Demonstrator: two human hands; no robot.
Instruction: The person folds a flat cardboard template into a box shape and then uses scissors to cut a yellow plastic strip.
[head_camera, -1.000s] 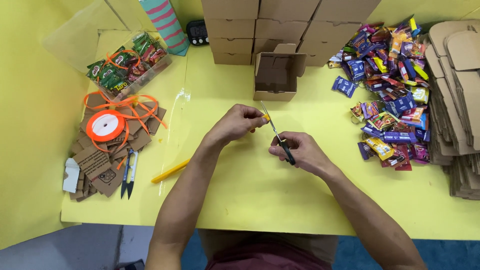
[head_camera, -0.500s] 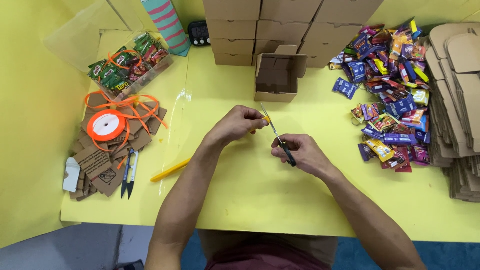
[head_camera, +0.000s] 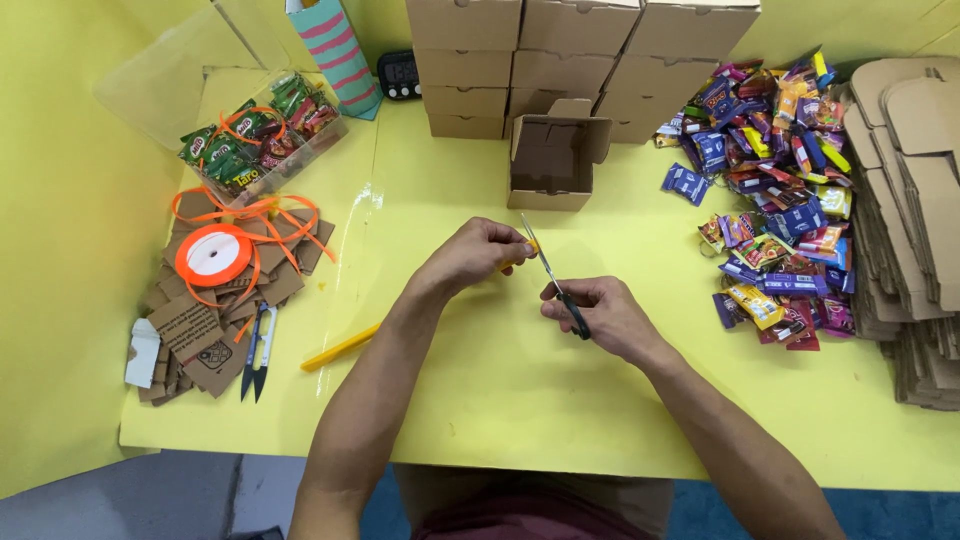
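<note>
At the centre of the frame we see the right hand (head_camera: 600, 315) closed around the dark handles of a pair of scissors (head_camera: 553, 280), whose thin blades point up and to the left. The left hand (head_camera: 480, 255) is curled shut just beside the blade tips, pinching a small bit of orange ribbon (head_camera: 512, 263); how much of it the hand holds we cannot tell. Just above the hands stands an open brown cardboard box (head_camera: 555, 160), and behind it a stack of closed boxes (head_camera: 570, 50). At right lies a heap of bright candy packets (head_camera: 775, 210) in blue, purple and yellow, beside flat cardboard blanks (head_camera: 915, 200). At left we see an orange ribbon spool (head_camera: 213, 253) on brown card tags (head_camera: 190, 330), small snips (head_camera: 257, 352), and a clear tub (head_camera: 290, 150) of green and red sachets. A yellow stick (head_camera: 340, 347) lies near the left forearm. The tabletop (head_camera: 520, 400) is glossy yellow, with yellow walls around it.
</note>
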